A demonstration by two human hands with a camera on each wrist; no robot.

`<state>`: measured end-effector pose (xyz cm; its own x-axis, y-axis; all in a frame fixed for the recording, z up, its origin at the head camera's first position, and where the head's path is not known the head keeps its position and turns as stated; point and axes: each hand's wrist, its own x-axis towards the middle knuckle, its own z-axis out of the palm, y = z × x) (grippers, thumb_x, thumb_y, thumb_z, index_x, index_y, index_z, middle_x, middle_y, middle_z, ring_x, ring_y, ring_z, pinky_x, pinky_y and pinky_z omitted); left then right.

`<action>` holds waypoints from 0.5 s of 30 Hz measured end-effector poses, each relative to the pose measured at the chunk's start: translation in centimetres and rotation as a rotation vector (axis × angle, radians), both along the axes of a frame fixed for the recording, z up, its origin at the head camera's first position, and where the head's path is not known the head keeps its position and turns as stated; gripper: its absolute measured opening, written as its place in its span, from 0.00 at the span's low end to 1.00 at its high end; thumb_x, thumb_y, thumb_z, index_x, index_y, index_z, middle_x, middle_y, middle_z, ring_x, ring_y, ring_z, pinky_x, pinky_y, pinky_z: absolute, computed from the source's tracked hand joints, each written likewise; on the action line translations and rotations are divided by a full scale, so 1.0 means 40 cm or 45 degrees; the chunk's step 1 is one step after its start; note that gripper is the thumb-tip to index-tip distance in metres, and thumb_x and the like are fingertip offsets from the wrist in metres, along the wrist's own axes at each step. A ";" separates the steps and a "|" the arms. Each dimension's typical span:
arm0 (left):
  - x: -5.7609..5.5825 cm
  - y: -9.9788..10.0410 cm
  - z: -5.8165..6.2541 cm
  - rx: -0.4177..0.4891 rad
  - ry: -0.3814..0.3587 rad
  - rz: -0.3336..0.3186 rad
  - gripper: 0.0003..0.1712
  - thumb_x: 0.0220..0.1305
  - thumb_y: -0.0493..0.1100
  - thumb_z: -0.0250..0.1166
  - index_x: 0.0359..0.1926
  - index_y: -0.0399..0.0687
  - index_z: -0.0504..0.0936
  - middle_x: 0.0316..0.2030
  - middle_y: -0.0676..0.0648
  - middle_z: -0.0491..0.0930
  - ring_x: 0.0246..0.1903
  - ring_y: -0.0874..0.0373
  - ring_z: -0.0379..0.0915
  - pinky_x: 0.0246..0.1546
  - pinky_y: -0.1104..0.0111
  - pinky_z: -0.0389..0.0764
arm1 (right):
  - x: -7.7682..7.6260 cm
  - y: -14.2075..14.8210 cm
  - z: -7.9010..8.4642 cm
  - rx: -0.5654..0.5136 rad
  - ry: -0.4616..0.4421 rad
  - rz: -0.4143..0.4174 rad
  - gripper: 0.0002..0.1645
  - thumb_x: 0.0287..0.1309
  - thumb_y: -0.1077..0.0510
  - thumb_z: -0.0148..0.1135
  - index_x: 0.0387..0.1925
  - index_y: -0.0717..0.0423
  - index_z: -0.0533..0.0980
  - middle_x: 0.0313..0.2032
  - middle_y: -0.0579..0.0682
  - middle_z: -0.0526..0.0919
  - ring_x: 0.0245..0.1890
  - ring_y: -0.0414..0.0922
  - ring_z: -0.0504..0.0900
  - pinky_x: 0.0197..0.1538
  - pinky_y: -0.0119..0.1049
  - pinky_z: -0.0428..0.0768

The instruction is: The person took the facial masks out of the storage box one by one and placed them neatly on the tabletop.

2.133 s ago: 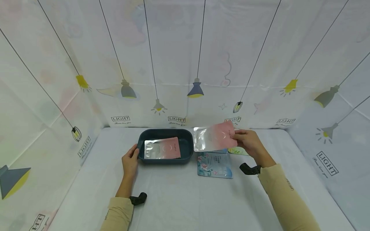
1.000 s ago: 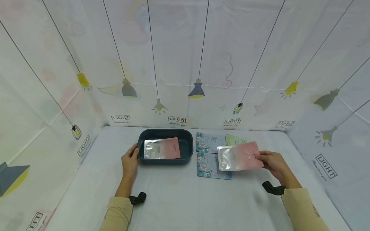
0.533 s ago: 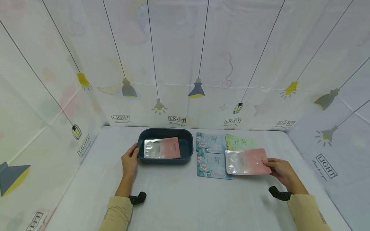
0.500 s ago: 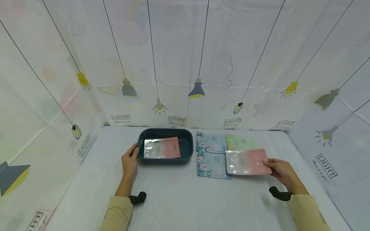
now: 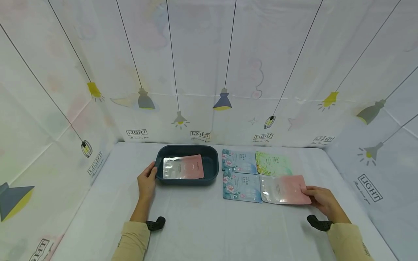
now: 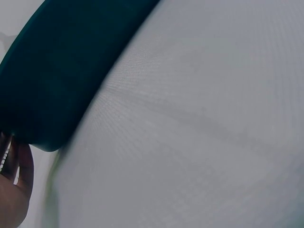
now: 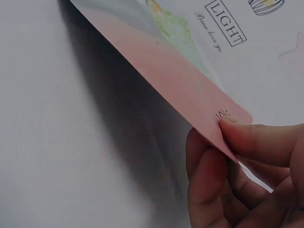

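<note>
A pale sheet (image 5: 202, 54) printed with hanging lamps fills the upper frame, creased and fabric-like; below it the table (image 5: 196, 232) wears white cloth, finely ribbed in the wrist views. Left of centre stands the tray (image 5: 187, 182), a deep blue-green oblong with rounded corners and smooth walls. The held pink sachet (image 5: 284, 190), right of centre, has come lower and slid rightward off the blue one it overlapped half a second ago, so it now all but completes the lower right of a two-by-two block; that placement looks nearly done. It is a thin, flat rectangle fading from shiny silver to matte pink, its near edge raised above its shadow in the right wrist view. The lower blue sachet (image 5: 242, 186) meets its left end, the flowered upper blue sachet (image 5: 240, 162) sits above that, and the leafy green sachet (image 5: 273, 164) is at upper right. Another pink sachet (image 5: 184, 167) lies inside the tray. The right hand (image 5: 323, 200) has a narrow grip, thumb and fingers pinching the pink end; the left hand (image 5: 146, 184) touches the tray's left end, though whether its fingers curl around it I cannot tell.
</note>
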<state>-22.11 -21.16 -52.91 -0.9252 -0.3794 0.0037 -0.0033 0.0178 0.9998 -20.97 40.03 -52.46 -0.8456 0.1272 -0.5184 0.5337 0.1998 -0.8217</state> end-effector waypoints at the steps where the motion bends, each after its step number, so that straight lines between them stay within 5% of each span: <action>1: -0.005 -0.003 -0.009 0.011 -0.003 0.005 0.23 0.73 0.37 0.53 0.65 0.33 0.70 0.66 0.36 0.70 0.66 0.46 0.66 0.43 0.89 0.75 | 0.001 0.000 -0.001 0.028 0.000 0.005 0.31 0.63 0.56 0.63 0.60 0.70 0.69 0.29 0.36 0.81 0.30 0.36 0.78 0.36 0.33 0.81; 6: -0.026 -0.011 -0.048 -0.006 0.012 0.020 0.23 0.73 0.41 0.54 0.65 0.38 0.71 0.66 0.39 0.71 0.65 0.49 0.67 0.45 0.88 0.75 | -0.001 0.001 -0.002 0.184 0.012 0.023 0.37 0.61 0.53 0.65 0.61 0.75 0.66 0.27 0.37 0.80 0.28 0.37 0.78 0.33 0.34 0.81; 15: -0.030 -0.008 -0.063 -0.039 0.032 0.048 0.23 0.73 0.41 0.54 0.65 0.38 0.72 0.65 0.39 0.72 0.64 0.48 0.69 0.43 0.89 0.75 | 0.000 -0.001 -0.008 0.366 0.044 0.028 0.29 0.58 0.57 0.66 0.52 0.78 0.73 0.23 0.41 0.83 0.25 0.39 0.81 0.30 0.35 0.82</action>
